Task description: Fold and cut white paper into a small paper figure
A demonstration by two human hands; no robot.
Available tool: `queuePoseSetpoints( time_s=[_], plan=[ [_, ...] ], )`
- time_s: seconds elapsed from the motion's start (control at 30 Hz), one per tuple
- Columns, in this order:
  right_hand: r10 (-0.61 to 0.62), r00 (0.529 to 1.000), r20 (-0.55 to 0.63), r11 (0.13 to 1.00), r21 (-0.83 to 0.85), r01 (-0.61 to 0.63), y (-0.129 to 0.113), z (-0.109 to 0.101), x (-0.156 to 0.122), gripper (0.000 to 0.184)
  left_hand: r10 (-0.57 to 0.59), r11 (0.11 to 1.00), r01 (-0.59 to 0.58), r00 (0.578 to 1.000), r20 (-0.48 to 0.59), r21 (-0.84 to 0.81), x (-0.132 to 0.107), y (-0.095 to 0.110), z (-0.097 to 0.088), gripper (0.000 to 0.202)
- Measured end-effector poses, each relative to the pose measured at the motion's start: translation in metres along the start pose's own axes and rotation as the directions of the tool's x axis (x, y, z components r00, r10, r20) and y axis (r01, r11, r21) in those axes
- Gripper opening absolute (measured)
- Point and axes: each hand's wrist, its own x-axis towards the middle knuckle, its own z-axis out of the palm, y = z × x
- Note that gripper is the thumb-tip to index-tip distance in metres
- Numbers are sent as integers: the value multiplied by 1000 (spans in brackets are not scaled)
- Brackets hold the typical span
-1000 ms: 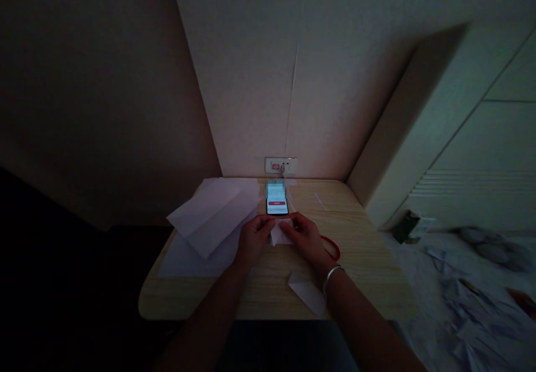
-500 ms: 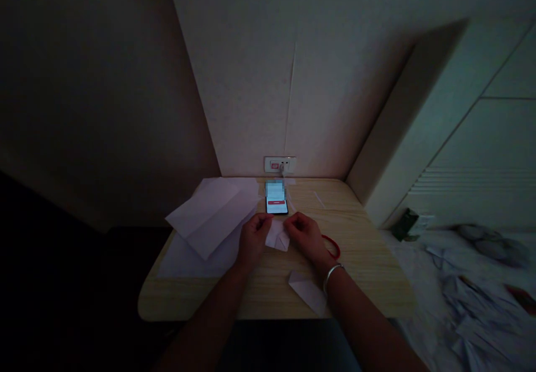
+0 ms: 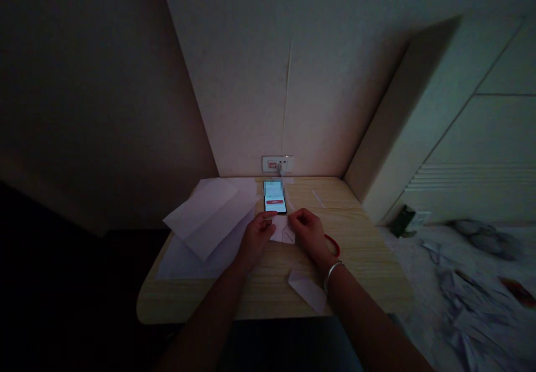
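Observation:
A small folded piece of white paper [image 3: 282, 232] is held between my hands over the wooden table. My left hand [image 3: 257, 235] pinches its left edge, thumb and forefinger close together. At its upper right edge, the fingers of my right hand [image 3: 307, 231] are curled in a pinch. Just beyond the paper lies a lit phone [image 3: 274, 201]. A red loop handle [image 3: 333, 246] shows beside my right hand, the rest of that tool hidden beneath it. Nearer to me, a folded paper piece [image 3: 307, 290] lies by my right wrist.
White paper sheets [image 3: 209, 215] overlap on the left of the table [image 3: 263, 299], some past its edge. Thin paper strips [image 3: 318, 198] lie at the back. A wall socket [image 3: 277, 163] holds a plug. Cluttered pale fabric [image 3: 460, 282] spreads to the right.
The folded paper has shifted slightly right and sits flatter. My left thumb has moved down onto its left side. The camera view has shifted a little.

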Motion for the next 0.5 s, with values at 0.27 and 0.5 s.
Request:
queuePoseSetpoints(
  time_s=[0.27, 0.5],
  plan=[
    [9, 997, -76, 1000, 27, -7, -6, -1, -2, 18, -62, 993, 70, 994, 91, -92, 0, -1, 5, 63],
    [31, 999, 12, 996, 84, -32, -4, 0, -1, 16, 31, 999, -30, 998, 45, -40, -1, -3, 0, 55]
  ],
)
